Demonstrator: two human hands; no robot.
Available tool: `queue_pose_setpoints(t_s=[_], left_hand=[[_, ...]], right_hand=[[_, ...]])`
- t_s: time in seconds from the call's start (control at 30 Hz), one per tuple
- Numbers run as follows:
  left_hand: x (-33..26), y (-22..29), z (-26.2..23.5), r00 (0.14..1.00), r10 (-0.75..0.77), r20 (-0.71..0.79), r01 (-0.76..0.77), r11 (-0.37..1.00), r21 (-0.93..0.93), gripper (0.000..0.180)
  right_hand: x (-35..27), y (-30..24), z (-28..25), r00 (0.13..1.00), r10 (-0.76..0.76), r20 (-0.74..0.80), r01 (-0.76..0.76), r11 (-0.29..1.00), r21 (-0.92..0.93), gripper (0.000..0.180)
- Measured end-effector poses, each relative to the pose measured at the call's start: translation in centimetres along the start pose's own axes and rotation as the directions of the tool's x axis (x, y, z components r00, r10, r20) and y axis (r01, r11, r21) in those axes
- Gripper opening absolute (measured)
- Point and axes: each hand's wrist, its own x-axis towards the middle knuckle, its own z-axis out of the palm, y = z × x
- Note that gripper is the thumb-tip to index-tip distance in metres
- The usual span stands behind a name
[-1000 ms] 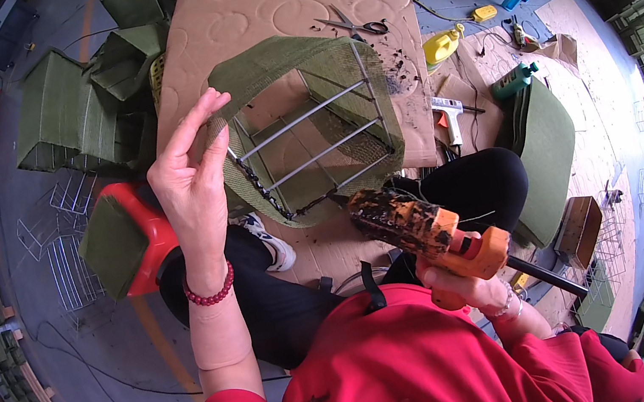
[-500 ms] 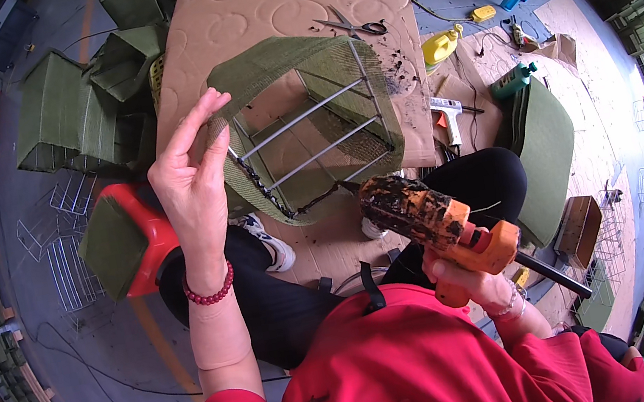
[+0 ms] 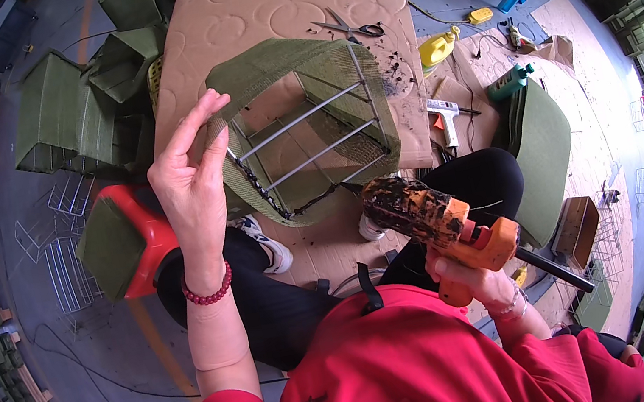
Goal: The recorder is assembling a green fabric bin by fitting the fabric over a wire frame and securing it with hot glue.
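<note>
Olive-green mesh fabric (image 3: 289, 65) was draped over a wire frame (image 3: 312, 147) that rested on a sheet of brown cardboard (image 3: 262, 5) on the floor, just in front of the person's knees. The left hand (image 3: 189, 181) was raised with its fingers (image 3: 196, 124) spread and loose, their tips touching the near left edge of the fabric where it met the frame; it was not clenched on anything. The right hand (image 3: 466, 283) was wrapped tightly around the handle of an orange hot glue gun (image 3: 430, 225), whose blackened, glue-crusted nozzle pointed up and left towards the frame's lower right corner; whether it touched could not be told. A black glue stick stuck out from the back of the gun. On the left wrist sat a red bead bracelet (image 3: 209, 292). Scissors (image 3: 347, 26) lay on the far part of the cardboard, beyond the frame. A second, white glue gun (image 3: 443, 112) lay to the right of the frame, near a yellow bottle (image 3: 437, 50). A red stool (image 3: 140, 233) stood beside the person's left leg with a folded piece of green fabric on it.
</note>
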Motion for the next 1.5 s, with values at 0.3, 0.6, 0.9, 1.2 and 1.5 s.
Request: queue_pose_setpoints(t_s=[0.3, 0.6, 0.9, 1.2, 1.5], left_hand=[[0.1, -0.1, -0.1, 1.0, -0.01, -0.008, 0.01, 1.0, 0.0, 0.036], [0.2, -0.1, 0.0, 1.0, -0.019, -0.013, 0.019, 1.0, -0.017, 0.035], [0.2, -0.1, -0.1, 1.0, -0.006, -0.009, 0.006, 1.0, -0.011, 0.035], [0.2, -0.1, 0.0, 1.0, -0.015, -0.014, 0.015, 1.0, -0.026, 0.035], [0.1, -0.2, 0.1, 1.0, -0.016, -0.007, 0.016, 1.0, -0.017, 0.035]], right_hand=[[-0.1, 0.9, -0.4, 1.0, -0.013, -0.017, 0.014, 0.993, 0.113, 0.027], [-0.4, 1.0, -0.8, 0.999, -0.018, -0.035, 0.021, 0.996, 0.087, 0.027], [-0.3, 1.5, -0.2, 0.999, 0.021, -0.043, -0.016, 0.995, 0.103, 0.029], [0.0, 1.3, 0.5, 1.0, -0.008, 0.021, 0.004, 0.985, 0.175, 0.027], [0.2, 0.0, 0.5, 0.992, -0.109, -0.064, 0.119, 0.977, 0.177, 0.018]])
